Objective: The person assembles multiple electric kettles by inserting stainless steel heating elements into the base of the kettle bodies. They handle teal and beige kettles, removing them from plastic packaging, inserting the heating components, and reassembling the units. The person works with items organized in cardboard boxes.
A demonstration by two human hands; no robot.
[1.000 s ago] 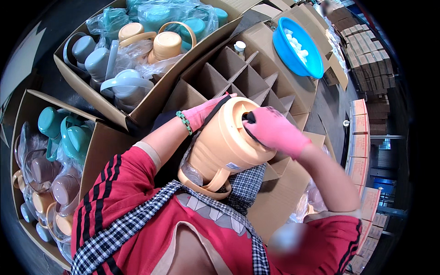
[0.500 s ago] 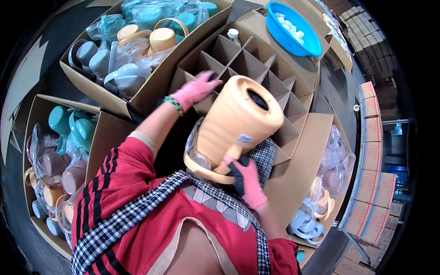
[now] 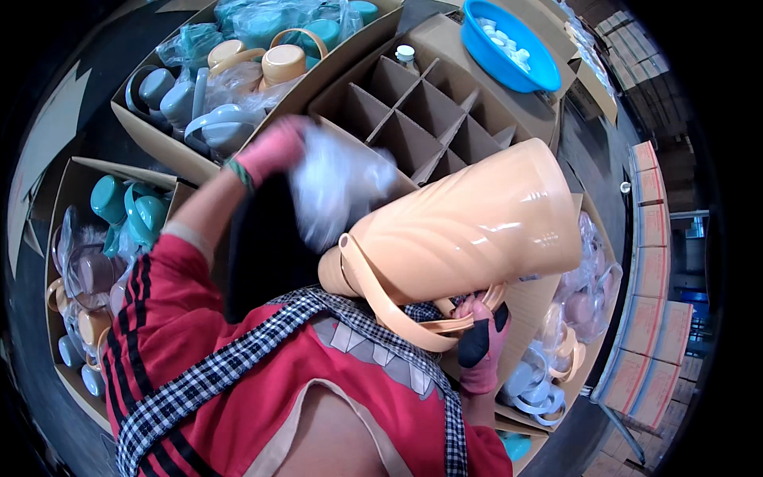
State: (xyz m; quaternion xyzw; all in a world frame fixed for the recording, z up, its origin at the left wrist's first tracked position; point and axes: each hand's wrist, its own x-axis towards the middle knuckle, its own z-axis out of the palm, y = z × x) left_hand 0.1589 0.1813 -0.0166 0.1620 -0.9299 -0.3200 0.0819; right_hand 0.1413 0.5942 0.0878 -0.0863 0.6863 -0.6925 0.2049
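A glossy peach thermos jug lies tilted across the front of my body, its broad base toward the right and its narrower top toward my chest. My right hand, in a pink and black glove, is closed round its side handle. The carrying loop hangs below the jug. To the left, my gloved left hand grips a clear plastic bag, blurred by motion and spread out beside the jug. Behind them stands a carton with cardboard dividers; a small white-capped bottle sits in its far corner.
Open cartons around me hold more jugs: one at the far left, one at the near left, one at the right. A blue basin of small white pieces rests at the far right. Stacked boxes line the right side.
The jug has swung to the right and tipped over, its base now pointing right. My left hand has drawn back leftward with the plastic bag, while my right hand has moved right with the handle.
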